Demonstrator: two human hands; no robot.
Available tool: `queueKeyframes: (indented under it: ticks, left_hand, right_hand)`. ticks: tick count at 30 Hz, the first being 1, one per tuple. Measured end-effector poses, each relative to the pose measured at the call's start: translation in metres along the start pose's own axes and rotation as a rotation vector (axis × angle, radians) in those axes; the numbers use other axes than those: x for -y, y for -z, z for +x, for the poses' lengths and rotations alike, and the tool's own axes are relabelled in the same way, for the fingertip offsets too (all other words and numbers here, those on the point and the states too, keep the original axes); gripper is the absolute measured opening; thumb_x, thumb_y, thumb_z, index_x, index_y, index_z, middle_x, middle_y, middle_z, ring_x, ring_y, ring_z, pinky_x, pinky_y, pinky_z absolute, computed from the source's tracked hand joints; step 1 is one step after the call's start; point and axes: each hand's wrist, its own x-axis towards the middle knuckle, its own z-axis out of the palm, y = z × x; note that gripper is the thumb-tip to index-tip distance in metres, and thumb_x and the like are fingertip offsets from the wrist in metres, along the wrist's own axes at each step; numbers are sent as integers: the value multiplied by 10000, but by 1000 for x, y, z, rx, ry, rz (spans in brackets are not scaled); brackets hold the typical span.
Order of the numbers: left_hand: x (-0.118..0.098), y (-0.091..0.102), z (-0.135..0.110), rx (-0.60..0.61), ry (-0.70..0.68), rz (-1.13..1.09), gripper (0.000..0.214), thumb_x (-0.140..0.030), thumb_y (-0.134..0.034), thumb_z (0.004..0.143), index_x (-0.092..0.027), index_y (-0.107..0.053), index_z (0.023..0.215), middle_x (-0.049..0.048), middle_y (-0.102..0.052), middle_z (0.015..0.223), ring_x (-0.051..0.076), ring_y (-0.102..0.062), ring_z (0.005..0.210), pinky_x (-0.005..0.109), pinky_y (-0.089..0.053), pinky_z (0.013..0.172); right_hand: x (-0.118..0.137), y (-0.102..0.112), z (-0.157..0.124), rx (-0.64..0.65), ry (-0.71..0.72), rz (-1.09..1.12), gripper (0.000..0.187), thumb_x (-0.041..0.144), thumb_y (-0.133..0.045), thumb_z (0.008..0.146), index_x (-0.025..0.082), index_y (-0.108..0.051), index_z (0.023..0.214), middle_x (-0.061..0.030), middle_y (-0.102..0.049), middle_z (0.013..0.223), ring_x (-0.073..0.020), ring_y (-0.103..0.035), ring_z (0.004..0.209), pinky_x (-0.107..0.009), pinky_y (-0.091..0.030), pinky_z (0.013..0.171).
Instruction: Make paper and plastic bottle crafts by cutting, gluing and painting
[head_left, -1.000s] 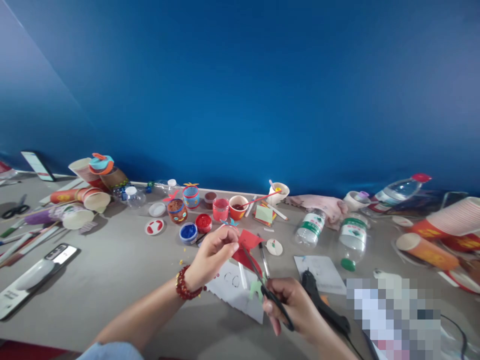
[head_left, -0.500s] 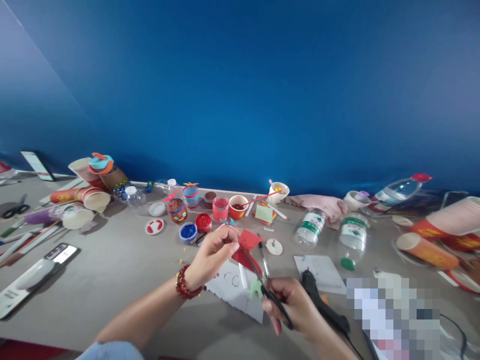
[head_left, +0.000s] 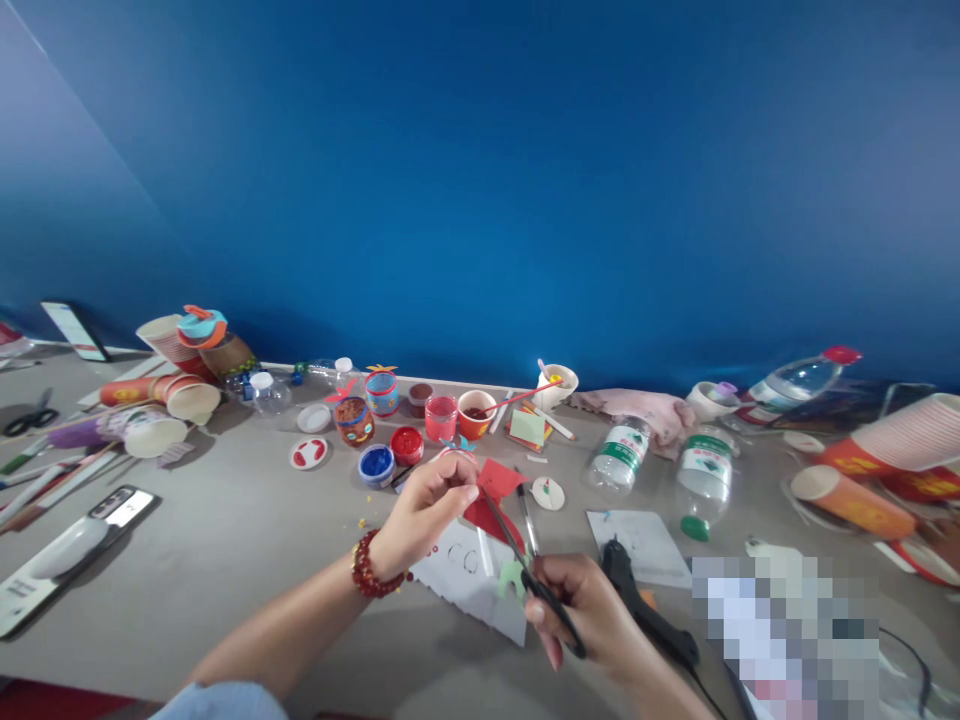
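Observation:
My left hand (head_left: 424,510), with a red bead bracelet on the wrist, pinches a piece of red paper (head_left: 495,495) above the grey table (head_left: 247,540). My right hand (head_left: 585,610) is closed round the black handles of a pair of scissors (head_left: 536,575). The blades reach up into the red paper. Under both hands lies a white sheet (head_left: 472,580) with small circles drawn on it, and a pen (head_left: 527,520) rests beside it.
Open paint pots (head_left: 390,455), decorated paper cups (head_left: 184,395), plastic water bottles (head_left: 701,475), a black glue gun (head_left: 645,610), a phone (head_left: 75,545) and another pair of scissors (head_left: 30,415) crowd the table. A blue wall (head_left: 480,180) stands behind it. A blurred patch covers the lower right.

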Motion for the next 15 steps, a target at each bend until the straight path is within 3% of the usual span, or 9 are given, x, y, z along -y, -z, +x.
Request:
queueKeyframes:
  ticks: [8,15]
  left_hand:
    - [0,-1,0,-8,-18,-16,175,-242,-555,855,-168,-513,702,-9,-486,718,109,-395,638,238,-326,593]
    - [0,-1,0,-8,-5,-19,157,-246,-557,853,-165,-531,721,-22,-463,706,104,-376,631,233,-330,599]
  right_hand:
    - [-4,2,1,9,30,-30,634,773,-693,584,218,-391,529,26,-510,362,-94,-474,310,-184,-255,352]
    - [-3,1,0,-6,35,-39,635,774,-695,585,221,-388,529,42,-474,359,-102,-487,318,-182,-253,343]
